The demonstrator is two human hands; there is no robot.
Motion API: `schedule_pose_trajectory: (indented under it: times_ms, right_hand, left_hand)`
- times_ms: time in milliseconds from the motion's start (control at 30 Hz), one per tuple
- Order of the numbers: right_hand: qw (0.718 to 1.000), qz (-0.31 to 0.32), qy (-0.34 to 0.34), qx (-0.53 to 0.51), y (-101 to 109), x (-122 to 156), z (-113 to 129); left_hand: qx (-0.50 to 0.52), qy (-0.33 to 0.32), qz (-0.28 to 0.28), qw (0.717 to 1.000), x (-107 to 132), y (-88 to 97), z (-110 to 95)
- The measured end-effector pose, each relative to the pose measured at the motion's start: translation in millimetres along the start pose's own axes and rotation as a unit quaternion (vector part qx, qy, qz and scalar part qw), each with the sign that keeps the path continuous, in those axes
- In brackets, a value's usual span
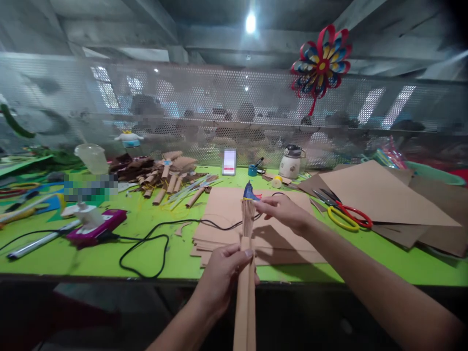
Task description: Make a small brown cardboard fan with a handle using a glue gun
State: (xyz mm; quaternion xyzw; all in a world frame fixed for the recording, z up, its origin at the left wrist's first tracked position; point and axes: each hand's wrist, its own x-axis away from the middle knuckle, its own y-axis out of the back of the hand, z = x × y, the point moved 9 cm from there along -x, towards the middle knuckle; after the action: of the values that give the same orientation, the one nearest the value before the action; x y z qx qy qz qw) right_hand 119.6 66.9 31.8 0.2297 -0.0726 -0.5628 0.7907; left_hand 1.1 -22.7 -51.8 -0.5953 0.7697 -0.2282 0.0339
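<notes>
My left hand [224,273] is closed around a long strip of pleated brown paper [245,273], gripping it near the middle, in front of the table edge. My right hand [281,210] pinches the far end of the same pleated strip, where the folds fan out a little. Just behind that end lies a blue glue gun [250,191], with its black cord [153,243] looping across the green table top [95,258]. Under my hands lies a stack of flat brown paper sheets [226,219].
Red-and-yellow scissors [343,213] lie on large brown sheets [380,195] at the right. Rolled brown paper tubes [164,178] pile at the back, near a phone [229,162] and a white jar [290,163]. A pink tool [97,226] sits left. A paper pinwheel [321,61] hangs on the mesh.
</notes>
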Motion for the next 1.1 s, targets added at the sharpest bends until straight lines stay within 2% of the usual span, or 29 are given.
schedule_pose_trajectory:
  times_ms: [167,300,467,733,900,1100]
  right_hand:
    - [0.994,0.073,-0.070,-0.044,-34,-16,-6]
    - [0.984,0.129,-0.102,-0.075,-48,-25,3]
    - [0.974,0.131,-0.133,-0.126,-67,-36,14]
    - [0.975,0.093,-0.150,-0.132,-103,-59,18]
    - [0.978,0.079,-0.148,-0.127,-110,-68,30]
    - [0.980,0.036,-0.154,-0.123,-94,-87,37]
  left_hand:
    - [-0.004,0.021,0.007,1.000,23,2.3,11]
    - [-0.007,0.016,0.011,1.000,30,3.0,14]
    - [-0.005,-0.017,0.000,1.000,31,12.6,12]
    - [0.027,-0.018,-0.029,0.999,35,31.8,10]
    - [0.049,-0.022,-0.010,0.998,38,37.7,8]
    - [0.051,-0.018,0.011,0.998,49,51.0,11]
